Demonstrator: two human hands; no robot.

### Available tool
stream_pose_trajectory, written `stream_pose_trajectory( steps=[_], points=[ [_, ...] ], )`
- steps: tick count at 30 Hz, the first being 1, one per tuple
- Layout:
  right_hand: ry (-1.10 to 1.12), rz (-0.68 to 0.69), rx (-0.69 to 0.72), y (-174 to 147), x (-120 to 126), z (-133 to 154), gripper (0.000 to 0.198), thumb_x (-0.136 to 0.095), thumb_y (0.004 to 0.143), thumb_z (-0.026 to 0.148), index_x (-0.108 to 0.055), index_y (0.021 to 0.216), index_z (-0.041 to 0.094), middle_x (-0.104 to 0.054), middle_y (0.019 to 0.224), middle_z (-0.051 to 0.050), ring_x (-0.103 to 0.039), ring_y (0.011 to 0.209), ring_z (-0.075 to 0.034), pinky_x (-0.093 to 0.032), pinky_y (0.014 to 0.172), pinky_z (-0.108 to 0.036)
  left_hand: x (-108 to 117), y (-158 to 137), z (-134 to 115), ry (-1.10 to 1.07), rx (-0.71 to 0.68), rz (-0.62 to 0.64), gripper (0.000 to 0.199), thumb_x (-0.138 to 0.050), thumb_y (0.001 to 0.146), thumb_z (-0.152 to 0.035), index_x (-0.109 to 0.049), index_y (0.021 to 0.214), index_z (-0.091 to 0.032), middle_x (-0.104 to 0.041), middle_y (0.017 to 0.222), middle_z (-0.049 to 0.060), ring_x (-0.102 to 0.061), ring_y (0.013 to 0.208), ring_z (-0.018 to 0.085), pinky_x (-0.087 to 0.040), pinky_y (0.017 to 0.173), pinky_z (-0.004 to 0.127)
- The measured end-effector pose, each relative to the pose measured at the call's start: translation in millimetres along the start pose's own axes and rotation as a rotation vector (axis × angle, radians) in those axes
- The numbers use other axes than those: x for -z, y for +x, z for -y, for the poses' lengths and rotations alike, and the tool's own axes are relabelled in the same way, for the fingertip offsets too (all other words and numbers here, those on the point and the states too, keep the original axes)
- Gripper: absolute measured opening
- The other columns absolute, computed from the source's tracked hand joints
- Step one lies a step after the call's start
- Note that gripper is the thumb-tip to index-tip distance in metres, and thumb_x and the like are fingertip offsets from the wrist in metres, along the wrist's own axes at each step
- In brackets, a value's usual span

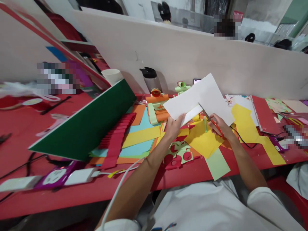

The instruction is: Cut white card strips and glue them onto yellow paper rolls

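Note:
A sheet of white paper (207,93) is held up over the middle of the table. My left hand (175,126) grips its lower left edge between thumb and fingers. In my right hand (218,125) is a pair of scissors (218,127) with red-orange handles, its dark blades at the paper. A narrow white strip (192,115) runs along the cut from the blades toward my left hand. Beneath both hands lie yellow paper (204,138), a pale green piece (218,164) and red and green cut-out scraps (176,157).
A dark green board (89,122) leans at the left, near a pleated red paper strip (115,141). A tumbler (150,80) and a white cup (112,76) stand by the white partition (187,57). A white cable (117,186) crosses my left forearm. Purple power strips lie at both sides.

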State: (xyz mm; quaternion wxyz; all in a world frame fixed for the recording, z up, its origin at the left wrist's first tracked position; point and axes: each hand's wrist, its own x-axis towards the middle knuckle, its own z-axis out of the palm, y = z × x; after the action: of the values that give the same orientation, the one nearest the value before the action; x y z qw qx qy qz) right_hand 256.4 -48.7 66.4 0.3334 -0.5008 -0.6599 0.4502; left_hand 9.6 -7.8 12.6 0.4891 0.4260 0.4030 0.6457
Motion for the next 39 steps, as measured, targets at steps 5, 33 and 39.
stream_pose_trajectory(
  steps=[5,33,39],
  points=[
    [-0.113,0.058,0.091,-11,4,8,0.053,-0.055,0.101,0.063,-0.055,0.139,0.026,-0.047,0.059,0.009,-0.048,0.045,-0.011,-0.038,0.043,-0.02,-7,1,-6,-0.116,0.031,-0.043,0.05,-0.086,0.075,-0.043,-0.07,0.112,-0.014,-0.078,0.11,0.013,-0.08,0.08,0.028,-0.069,0.064,0.037],
    [0.523,-0.302,0.246,25,-52,-7,0.061,-0.063,0.086,0.076,-0.057,0.122,0.026,-0.072,0.107,-0.008,-0.072,0.101,-0.024,-0.062,0.07,-0.032,-42,-38,5,-0.28,0.192,0.24,0.065,-0.091,0.07,-0.04,-0.069,0.127,-0.019,-0.08,0.12,0.011,-0.075,0.115,0.031,-0.064,0.094,0.038],
    [0.41,-0.494,0.255,26,-25,-12,0.054,-0.06,0.087,0.071,-0.061,0.114,0.024,-0.072,0.102,-0.008,-0.07,0.101,-0.026,-0.058,0.076,-0.035,-19,-23,-23,-0.232,0.112,0.47,0.069,-0.082,0.074,-0.07,-0.073,0.124,-0.023,-0.077,0.123,0.013,-0.071,0.123,0.036,-0.062,0.095,0.044]
  ],
)
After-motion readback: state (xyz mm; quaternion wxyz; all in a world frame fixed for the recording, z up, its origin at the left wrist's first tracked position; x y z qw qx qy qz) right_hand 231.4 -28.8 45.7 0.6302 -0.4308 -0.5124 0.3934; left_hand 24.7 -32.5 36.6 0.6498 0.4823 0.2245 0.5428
